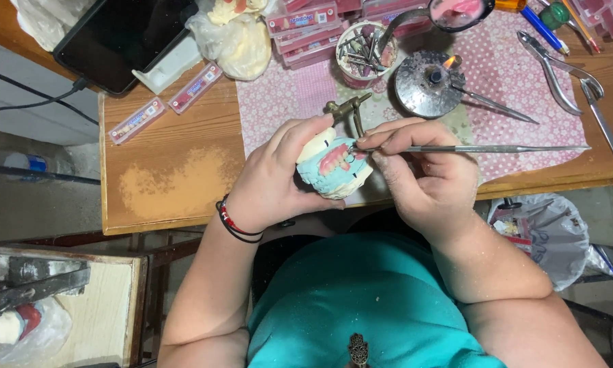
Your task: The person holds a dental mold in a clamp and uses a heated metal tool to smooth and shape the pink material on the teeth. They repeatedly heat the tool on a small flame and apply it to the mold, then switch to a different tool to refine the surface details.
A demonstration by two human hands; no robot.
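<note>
Pale blue plaster forms the dental model (334, 174), which carries a pink wax rim with teeth and sits mounted on a brass articulator (346, 109). The model is held in the air just off the front edge of the desk (177, 170), above the person's lap. The left hand (276, 180) wraps around the model from the left, thumb and forefinger closed on its upper part; the underside of the model and the palm contact are hidden. The right hand (422, 177) grips a slender metal wax instrument (470, 148) in a pen-like pinch, with the working tip laid on the pink wax. The tip itself is too small to make out. The handle runs out level toward the right edge of the desk.

Behind the hands, on a pink patterned cloth (511, 75), a spirit lamp (429, 83) burns with a small flame. A round cup of small tools (364, 51) stands near the back edge, its contents indistinct. Metal pliers (559, 68) lie toward the right back corner. A dark tablet (126, 37) is cut off at the back left corner. Two strips of artificial teeth (163, 105) lie on the bare wood to the left. A lumpy plastic bag (238, 37) near the back edge is partly cut off.
</note>
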